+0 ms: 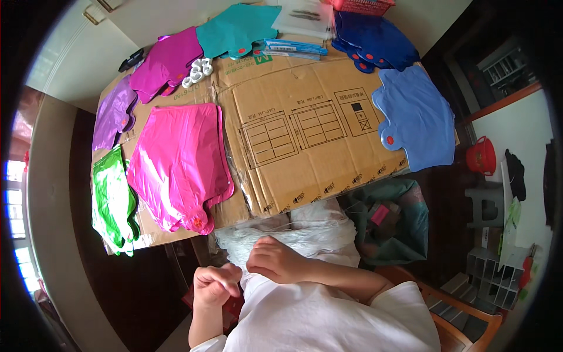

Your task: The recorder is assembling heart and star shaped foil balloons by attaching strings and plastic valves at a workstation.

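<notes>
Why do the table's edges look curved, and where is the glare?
Head view: the fisheye lens bends the cardboard sheet toward a dark round rim; daylight glares off the glossy pink foil and green foil; the window at far left is blown out.

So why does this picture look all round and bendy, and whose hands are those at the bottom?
The picture comes from a small wide-eyed camera worn on a person's head, looking down. That kind of lens bends straight edges near the rim, so the room looks curved. The hands belong to the person wearing it. Their left hand is curled loosely, pinching something too thin to make out. Their right hand rests on a bundle of white string in their lap. In front of them is a table covered with flattened cardboard. On it lie flat shiny foil balloons, not blown up: a pink one, a green one, a purple one, a magenta one, a teal one, a dark blue one and a light blue one.
</notes>
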### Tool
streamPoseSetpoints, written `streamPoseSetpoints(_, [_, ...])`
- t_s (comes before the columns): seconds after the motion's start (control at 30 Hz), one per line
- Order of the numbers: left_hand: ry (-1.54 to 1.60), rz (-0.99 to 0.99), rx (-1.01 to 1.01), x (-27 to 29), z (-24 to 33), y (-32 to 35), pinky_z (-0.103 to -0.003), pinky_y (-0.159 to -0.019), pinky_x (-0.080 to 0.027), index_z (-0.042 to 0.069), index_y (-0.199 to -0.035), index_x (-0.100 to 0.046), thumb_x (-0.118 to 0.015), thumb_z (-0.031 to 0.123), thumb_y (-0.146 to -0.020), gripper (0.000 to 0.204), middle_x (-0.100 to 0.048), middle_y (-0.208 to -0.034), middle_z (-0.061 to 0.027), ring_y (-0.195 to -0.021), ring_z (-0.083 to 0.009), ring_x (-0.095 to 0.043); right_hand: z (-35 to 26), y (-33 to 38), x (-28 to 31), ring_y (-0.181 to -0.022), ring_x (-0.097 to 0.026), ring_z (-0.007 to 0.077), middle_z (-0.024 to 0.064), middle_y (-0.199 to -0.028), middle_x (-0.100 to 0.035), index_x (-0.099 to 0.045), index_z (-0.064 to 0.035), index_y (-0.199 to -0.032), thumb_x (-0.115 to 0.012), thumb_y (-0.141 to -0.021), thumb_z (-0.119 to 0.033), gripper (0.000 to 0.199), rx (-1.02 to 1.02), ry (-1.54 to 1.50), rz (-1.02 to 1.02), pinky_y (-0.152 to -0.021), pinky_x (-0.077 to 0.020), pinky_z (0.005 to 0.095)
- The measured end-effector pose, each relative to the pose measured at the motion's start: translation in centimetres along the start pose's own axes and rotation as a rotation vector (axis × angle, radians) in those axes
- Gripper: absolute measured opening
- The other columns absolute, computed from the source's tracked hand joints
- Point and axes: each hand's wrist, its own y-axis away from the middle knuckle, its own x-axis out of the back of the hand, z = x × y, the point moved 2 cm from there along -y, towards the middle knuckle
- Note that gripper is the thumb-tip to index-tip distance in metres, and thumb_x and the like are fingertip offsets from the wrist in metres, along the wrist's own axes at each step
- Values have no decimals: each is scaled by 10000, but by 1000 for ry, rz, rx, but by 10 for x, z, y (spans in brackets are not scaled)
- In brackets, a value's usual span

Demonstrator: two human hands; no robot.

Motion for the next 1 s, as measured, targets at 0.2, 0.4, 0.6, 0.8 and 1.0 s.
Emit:
streamPoseSetpoints(0.2, [-1565,-66,-107,-12,25,-15,-310,-635,-417,2,-739,-627,-614,36,-769,46,-631,-680,-72,-656,-177,-522,0,-2,-6,-808,-556,205,29,-803,-559,-573,-74,-831,-641,-788,-114,90,-70,-86,-6,-840,-378,359])
streamPoseSetpoints(0.4, [-221,430,-193,-1,4,1,-284,-626,-395,-37,-742,-638,-607,35,-784,88,-584,-616,-73,-659,-158,-514,14,-4,-27,-789,-542,194,26,-794,-548,-579,-80,-828,-624,-783,-134,83,-58,-34,-66,-797,-380,341])
streamPoseSetpoints(0.6, [-1181,68,108,12,21,4,-303,-659,-433,-10,-760,-675,-632,67,-770,89,-606,-644,-77,-679,-173,-540,16,-8,-12,-831,-562,188,16,-796,-577,-587,-88,-807,-628,-796,-148,73,-71,28,4,-790,-381,340])
streamPoseSetpoints(0.8, [-1389,376,-45,13,13,1,-303,-656,-432,2,-880,-665,-620,13,-742,146,-635,-733,-100,-731,-172,-544,19,-3,-31,-834,-558,196,15,-784,-571,-599,-95,-786,-632,-793,-149,64,-100,-42,-64,-784,-382,350])
streamPoseSetpoints(1.0, [-565,270,125,28,11,12,-289,-646,-413,-49,-752,-650,-585,30,-769,103,-625,-662,-62,-725,-137,-518,26,-7,-26,-863,-543,187,12,-799,-563,-604,-104,-793,-636,-791,-157,62,-86,16,-44,-789,-373,338])
